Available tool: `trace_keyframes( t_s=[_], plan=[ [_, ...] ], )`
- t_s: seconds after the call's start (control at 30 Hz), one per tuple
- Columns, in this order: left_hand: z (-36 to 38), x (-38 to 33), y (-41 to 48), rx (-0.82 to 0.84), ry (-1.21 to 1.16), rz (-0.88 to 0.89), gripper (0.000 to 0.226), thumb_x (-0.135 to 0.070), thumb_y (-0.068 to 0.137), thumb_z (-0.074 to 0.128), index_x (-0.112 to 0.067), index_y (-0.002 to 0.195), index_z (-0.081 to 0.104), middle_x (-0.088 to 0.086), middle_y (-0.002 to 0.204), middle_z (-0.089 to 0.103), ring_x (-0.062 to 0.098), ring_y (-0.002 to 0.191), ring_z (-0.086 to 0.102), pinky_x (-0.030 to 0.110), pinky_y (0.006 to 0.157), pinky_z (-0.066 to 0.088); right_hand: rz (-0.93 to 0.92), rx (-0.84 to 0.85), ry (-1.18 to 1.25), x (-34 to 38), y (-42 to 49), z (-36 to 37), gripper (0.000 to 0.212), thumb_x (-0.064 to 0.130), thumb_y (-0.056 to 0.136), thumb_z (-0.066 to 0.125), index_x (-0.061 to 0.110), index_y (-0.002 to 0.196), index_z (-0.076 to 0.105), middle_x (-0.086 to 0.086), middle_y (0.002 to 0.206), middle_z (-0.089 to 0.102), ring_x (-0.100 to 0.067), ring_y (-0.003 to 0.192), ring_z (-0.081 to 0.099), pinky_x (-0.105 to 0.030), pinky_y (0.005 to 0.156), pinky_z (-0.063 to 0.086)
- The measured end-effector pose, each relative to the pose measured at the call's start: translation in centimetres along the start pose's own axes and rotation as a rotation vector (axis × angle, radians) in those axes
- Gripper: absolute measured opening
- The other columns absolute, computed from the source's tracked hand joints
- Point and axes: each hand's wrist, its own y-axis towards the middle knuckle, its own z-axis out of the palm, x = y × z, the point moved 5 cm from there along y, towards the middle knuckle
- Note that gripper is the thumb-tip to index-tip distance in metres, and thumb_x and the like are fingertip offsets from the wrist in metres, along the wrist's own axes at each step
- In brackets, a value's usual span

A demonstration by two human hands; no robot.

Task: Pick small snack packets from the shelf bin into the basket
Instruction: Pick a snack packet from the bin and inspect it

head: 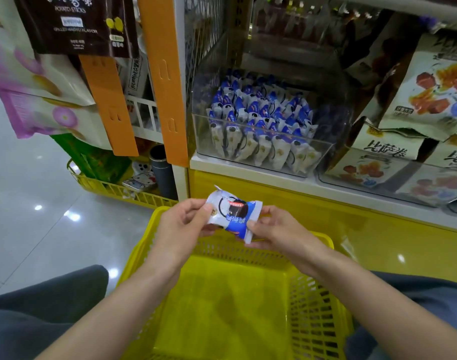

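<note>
A small white-and-blue snack packet (233,213) is held level above the far rim of the yellow basket (313,302). My left hand (182,224) pinches its left end, and my right hand (274,228) pinches its right end. Nothing lies on the basket's floor. A clear shelf bin (323,149) just beyond holds several rows of the same packets (261,120) standing upright.
To the right of the bin, larger snack bags (427,100) fill another clear bin. Orange hanging strips (165,81) and hung snack bags (40,81) sit left of the shelf. A second yellow basket (113,189) stands on the tiled floor at left. My knees flank the basket.
</note>
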Motion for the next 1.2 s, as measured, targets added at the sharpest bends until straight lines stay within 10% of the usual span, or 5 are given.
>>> trace_keyframes(
  t_s=[0.2, 0.33, 0.6, 0.8, 1.2],
  plan=[
    [0.4, -0.4, 0.5, 0.066, 0.504, 0.265, 0.018, -0.013, 0.089, 0.059, -0.019, 0.072, 0.063, -0.002, 0.066, 0.062, 0.011, 0.066, 0.053, 0.032, 0.065, 0.042, -0.368, -0.054, -0.59, 1.0, 0.0, 0.9, 0.044, 0.018, 0.083, 0.067, 0.018, 0.123, 0.048, 0.003, 0.116, 0.054, -0.009, 0.106, 0.053, -0.024, 0.091, 0.044],
    [1.8, -0.3, -0.6, 0.158, 0.563, 0.325, 0.02, -0.019, 0.089, 0.059, -0.025, 0.07, 0.061, -0.016, 0.056, 0.057, -0.004, 0.058, 0.051, 0.012, 0.055, 0.035, -0.526, -0.091, -0.593, 1.9, -0.4, 0.8, 0.006, 0.022, 0.085, 0.065, 0.027, 0.083, 0.064, 0.011, 0.079, 0.066, -0.001, 0.074, 0.061, -0.017, 0.065, 0.046],
    [2.4, 0.0, -0.6, 0.235, 0.075, -0.03, 0.029, -0.003, 0.09, 0.053, -0.012, 0.063, 0.056, -0.003, 0.058, 0.053, 0.006, 0.056, 0.051, 0.018, 0.055, 0.045, -0.807, -0.221, -0.887, 2.5, -1.8, 1.2, 0.012, 0.031, 0.088, 0.059, 0.021, 0.086, 0.066, 0.009, 0.081, 0.062, -0.004, 0.076, 0.055, -0.025, 0.067, 0.045],
    [1.2, 0.2, 0.0, 0.041, 0.329, 0.097, 0.02, -0.011, 0.093, 0.051, -0.022, 0.077, 0.052, -0.001, 0.078, 0.057, 0.022, 0.077, 0.057, 0.037, 0.071, 0.047, -0.849, -0.423, -0.7, 3.2, -2.1, -0.4, 0.005, 0.022, 0.088, 0.06, 0.023, 0.083, 0.06, 0.011, 0.078, 0.059, -0.002, 0.074, 0.055, -0.011, 0.06, 0.04],
    [1.9, 0.7, -0.2, 0.208, -0.178, -0.083, 0.021, -0.021, 0.092, 0.052, -0.009, 0.099, 0.067, 0.002, 0.087, 0.073, 0.011, 0.077, 0.068, 0.024, 0.063, 0.055, -1.089, -0.141, -1.068, 2.2, -3.7, 2.4, 0.019, 0.023, 0.089, 0.055, 0.01, 0.093, 0.068, -0.002, 0.099, 0.063, -0.017, 0.095, 0.055, -0.025, 0.078, 0.046]
  ],
)
